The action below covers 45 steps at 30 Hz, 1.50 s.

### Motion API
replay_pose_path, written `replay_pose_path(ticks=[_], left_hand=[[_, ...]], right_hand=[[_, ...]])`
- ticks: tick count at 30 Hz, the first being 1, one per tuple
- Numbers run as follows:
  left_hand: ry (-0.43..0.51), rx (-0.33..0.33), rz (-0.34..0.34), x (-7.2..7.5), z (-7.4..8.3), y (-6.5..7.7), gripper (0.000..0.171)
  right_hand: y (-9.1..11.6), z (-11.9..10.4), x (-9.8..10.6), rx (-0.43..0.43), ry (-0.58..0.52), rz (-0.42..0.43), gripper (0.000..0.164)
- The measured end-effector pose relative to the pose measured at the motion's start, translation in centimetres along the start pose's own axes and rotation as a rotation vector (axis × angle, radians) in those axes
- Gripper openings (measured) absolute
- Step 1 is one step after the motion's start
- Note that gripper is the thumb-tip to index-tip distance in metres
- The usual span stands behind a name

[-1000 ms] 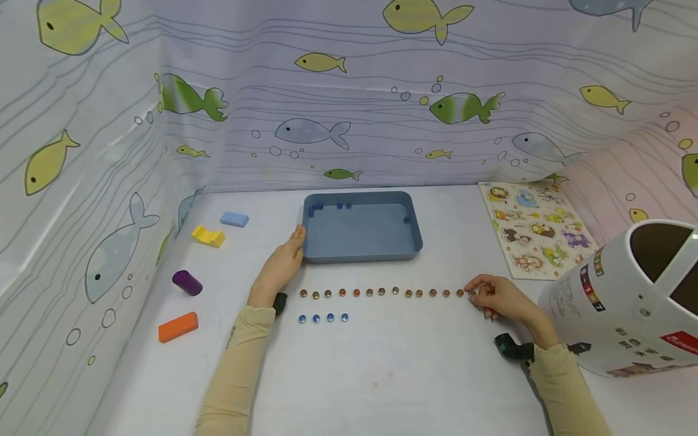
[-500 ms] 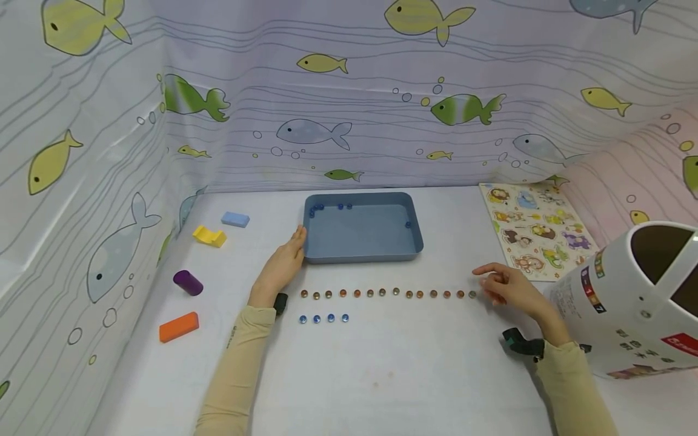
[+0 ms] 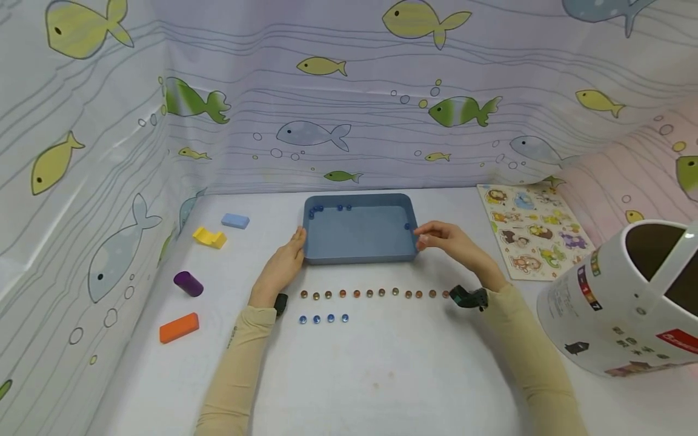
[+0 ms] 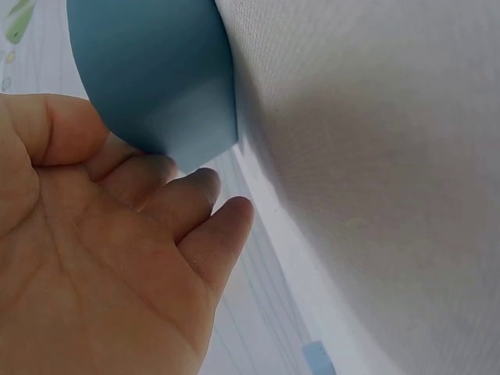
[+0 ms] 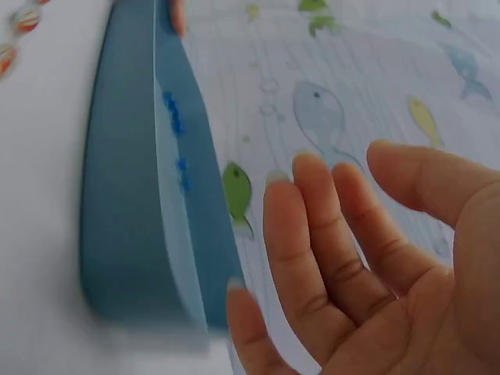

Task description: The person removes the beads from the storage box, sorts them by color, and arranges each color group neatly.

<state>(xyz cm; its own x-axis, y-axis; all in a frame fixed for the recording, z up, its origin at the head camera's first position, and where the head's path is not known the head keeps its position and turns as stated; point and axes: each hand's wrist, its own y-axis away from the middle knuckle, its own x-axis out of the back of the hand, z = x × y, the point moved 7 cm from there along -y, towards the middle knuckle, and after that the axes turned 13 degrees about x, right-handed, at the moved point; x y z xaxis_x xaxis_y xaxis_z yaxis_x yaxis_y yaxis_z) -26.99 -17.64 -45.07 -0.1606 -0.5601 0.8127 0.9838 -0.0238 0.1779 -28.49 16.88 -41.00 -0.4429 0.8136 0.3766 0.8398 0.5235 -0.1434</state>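
Observation:
A blue-grey tray (image 3: pixel 360 259) stands at the back middle, with several dark blue glass beads (image 3: pixel 319 208) along its far left and one bead (image 3: pixel 407 226) near its right wall. My left hand (image 3: pixel 278 269) rests against the tray's left wall, fingers extended; the left wrist view shows the fingertips at the tray's corner (image 4: pixel 183 94). Over the tray's right rim reaches my right hand (image 3: pixel 444 239), its relaxed fingers apart and holding nothing in the right wrist view. In front of the tray runs a long row of amber and reddish glass beads (image 3: pixel 369 293), its right end hidden behind the right wrist camera.
Blue beads (image 3: pixel 317 319) form a shorter row nearer. On the left lie a light blue block (image 3: pixel 235 221), a yellow piece (image 3: pixel 209 237), a purple cylinder (image 3: pixel 188 283) and an orange block (image 3: pixel 179 327). An animal puzzle board (image 3: pixel 537 233) and a white bucket (image 3: pixel 594 315) occupy the right.
My right hand has let go of the bead at the right end of the long row and moved left and away to the tray's right rim. The left hand stays at the tray.

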Motion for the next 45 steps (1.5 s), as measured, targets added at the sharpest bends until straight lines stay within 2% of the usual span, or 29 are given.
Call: replay_pose_path(ticks=[4,7,13,18,22,28,34,40,45], left_hand=[[0.011,0.006,-0.011,-0.6,0.1,-0.1,0.051],[0.004,0.013,-0.024,-1.0,0.2,-0.1,0.051],[-0.015,0.003,-0.019,-1.1,0.4,0.0,0.051],[-0.012,0.0,-0.013,-1.0,0.4,-0.1,0.051],[-0.001,0.004,-0.025,-1.0,0.2,-0.1,0.051],[-0.004,0.006,0.001,-0.3,0.0,-0.1,0.051],[-0.007,0.014,0.006,0.3,-0.3,-0.1,0.051],[0.016,0.019,0.005,0.4,-0.3,0.0,0.051],[0.041,0.009,0.004,0.4,0.0,0.1,0.051]], right_hand=[[-3.8,0.8,-2.2,-0.01,-0.031,-0.037,0.041],[-5.5,2.2,-3.0,-0.074,-0.046,-0.03,0.042],[-8.1,4.3,-2.8,-0.197,-0.039,0.117,0.039],[-9.8,5.0,-2.0,-0.188,-0.07,0.234,0.041],[-10.4,4.5,-1.2,-0.16,-0.117,0.341,0.04],[-11.1,3.7,-0.3,-0.138,-0.181,0.43,0.041],[-12.6,3.6,-0.8,-0.184,-0.178,0.401,0.041],[-15.0,3.6,-3.1,-0.205,-0.159,0.299,0.04],[-16.4,4.6,-4.9,-0.246,-0.1,0.232,0.037]])
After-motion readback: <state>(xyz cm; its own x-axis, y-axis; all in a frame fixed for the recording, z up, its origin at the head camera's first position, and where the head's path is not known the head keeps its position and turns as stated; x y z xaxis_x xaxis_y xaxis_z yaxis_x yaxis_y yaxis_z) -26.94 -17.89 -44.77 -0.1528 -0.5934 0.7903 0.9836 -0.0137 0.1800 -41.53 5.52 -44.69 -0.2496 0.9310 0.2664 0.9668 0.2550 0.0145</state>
